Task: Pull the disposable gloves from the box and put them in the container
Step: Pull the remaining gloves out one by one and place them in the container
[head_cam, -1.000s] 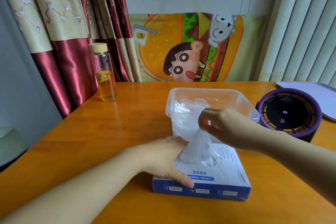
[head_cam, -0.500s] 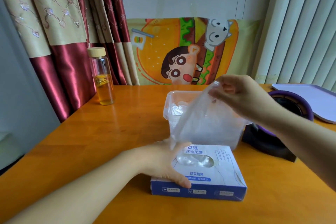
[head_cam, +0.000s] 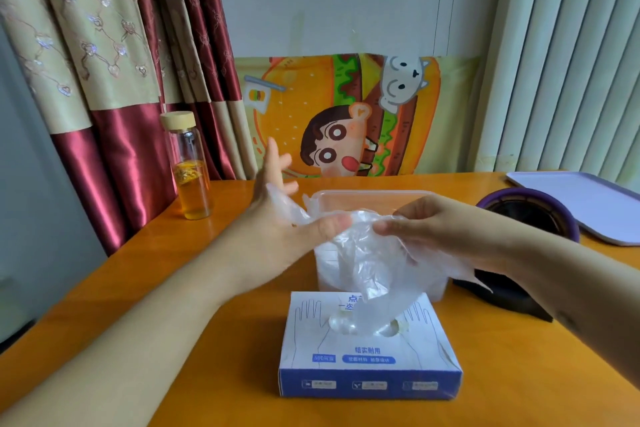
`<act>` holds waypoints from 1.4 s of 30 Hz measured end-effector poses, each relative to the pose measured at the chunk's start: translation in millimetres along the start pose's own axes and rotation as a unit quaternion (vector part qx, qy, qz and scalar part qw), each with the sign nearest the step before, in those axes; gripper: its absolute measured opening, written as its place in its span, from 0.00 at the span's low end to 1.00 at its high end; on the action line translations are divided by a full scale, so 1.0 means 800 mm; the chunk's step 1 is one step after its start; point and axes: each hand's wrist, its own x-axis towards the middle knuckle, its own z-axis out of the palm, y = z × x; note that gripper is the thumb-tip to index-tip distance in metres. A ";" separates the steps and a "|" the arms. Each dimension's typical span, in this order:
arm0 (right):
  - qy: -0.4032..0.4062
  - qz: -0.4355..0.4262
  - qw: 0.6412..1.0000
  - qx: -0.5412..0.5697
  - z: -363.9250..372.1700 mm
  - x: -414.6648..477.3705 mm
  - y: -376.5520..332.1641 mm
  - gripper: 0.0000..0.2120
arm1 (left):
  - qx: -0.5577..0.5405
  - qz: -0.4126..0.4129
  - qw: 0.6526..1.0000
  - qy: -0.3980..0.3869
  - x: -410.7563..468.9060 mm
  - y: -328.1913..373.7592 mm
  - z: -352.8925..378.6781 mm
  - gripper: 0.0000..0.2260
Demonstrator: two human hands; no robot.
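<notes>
Right hand (head_cam: 440, 229) pinched the thin clear plastic disposable glove (head_cam: 367, 267) between thumb and fingertips. The left hand (head_cam: 273, 218) stood spread, fingers straight and apart, with one end of the film draped over its palm and thumb. The glove hung between the hands, above the blue-and-white cardboard glove box (head_cam: 369, 360) near the front edge of the orange wooden table (head_cam: 502, 374), just in front of the clear plastic container (head_cam: 374, 195). It looked nearly weightless, limp, slick and clingy, and easily torn. A pinch at the bunched cuff would likely hold it best.
</notes>
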 end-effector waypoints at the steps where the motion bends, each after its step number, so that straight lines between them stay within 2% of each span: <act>1: -0.013 0.001 1.000 0.014 0.002 0.000 0.000 0.19 | 0.016 0.027 0.998 0.048 -0.001 0.007 0.000 0.61; 2: -0.024 0.004 0.999 0.024 0.004 0.000 -0.002 0.19 | 0.048 0.077 0.993 0.082 -0.005 0.017 0.005 0.57; 3: -0.035 0.006 0.999 0.031 0.006 0.000 -0.003 0.19 | 0.101 0.115 0.985 0.079 -0.012 0.026 0.009 0.53; 5: -0.054 0.006 0.998 0.042 0.008 -0.001 -0.005 0.20 | 0.255 0.164 0.953 0.024 -0.020 0.038 0.023 0.48; 6: -0.066 0.003 0.996 0.054 0.009 -0.002 -0.007 0.21 | 0.321 0.161 0.933 -0.010 -0.020 0.036 0.029 0.46; 8: -0.086 0.000 0.993 0.077 0.010 -0.003 -0.007 0.24 | 0.344 0.136 0.928 -0.049 -0.012 0.024 0.039 0.41; 10: -0.069 -0.006 0.993 0.092 0.006 -0.004 -0.005 0.22 | 0.270 0.129 0.954 -0.007 0.000 0.013 0.041 0.32; 12: -0.026 -0.025 0.991 0.127 0.001 -0.003 0.004 0.19 | 0.164 0.092 0.982 0.026 0.008 0.005 0.035 0.19; 14: 0.027 -0.044 0.986 0.156 -0.005 -0.003 0.012 0.29 | 0.091 0.061 0.994 0.022 0.015 -0.001 0.028 0.12; 16: 0.078 -0.094 0.980 0.158 -0.010 -0.008 0.014 0.33 | 0.070 0.032 0.997 0.010 0.019 -0.005 0.022 0.10; 19: 0.116 -0.170 0.974 0.093 -0.017 -0.011 0.014 0.33 | 0.050 -0.031 0.998 0.005 0.025 -0.012 0.019 0.07; 24: 0.104 -0.184 0.977 -0.007 -0.010 0.004 0.019 0.34 | 0.046 -0.093 0.995 -0.012 0.029 -0.018 0.018 0.06; 28: 0.037 -0.168 0.981 -0.091 -0.006 0.010 0.019 0.41 | -0.021 -0.117 0.992 -0.034 0.032 -0.024 0.014 0.07; 30: 0.050 -0.172 0.978 -0.107 -0.004 0.016 0.018 0.35 | -0.071 -0.148 0.986 -0.042 0.033 -0.026 0.011 0.08; 32: 0.115 -0.179 0.976 -0.048 -0.002 0.027 0.014 0.19 | -0.127 -0.188 0.971 -0.073 0.036 -0.029 0.008 0.11; 33: 0.144 -0.176 0.974 0.000 -0.003 0.033 0.011 0.12 | -0.179 -0.216 0.955 -0.093 0.036 -0.031 0.007 0.13; 35: 0.191 -0.163 0.967 0.050 -0.008 0.045 0.004 0.08 | -0.312 -0.281 0.901 -0.107 0.037 -0.036 0.002 0.16; 37: 0.204 -0.147 0.967 0.043 -0.012 0.056 0.001 0.10 | -0.372 -0.321 0.868 -0.078 0.039 -0.051 -0.003 0.20; 38: 0.199 -0.135 0.970 0.025 -0.014 0.060 0.000 0.12 | -0.371 -0.327 0.868 -0.044 0.042 -0.060 -0.006 0.22; 40: 0.182 -0.112 0.977 -0.015 -0.014 0.070 0.000 0.11 | -0.320 -0.306 0.892 0.091 0.050 -0.072 -0.014 0.22; 42: 0.161 -0.099 0.981 -0.036 -0.013 0.077 -0.003 0.09 | -0.230 -0.241 0.915 0.227 0.056 -0.073 -0.025 0.23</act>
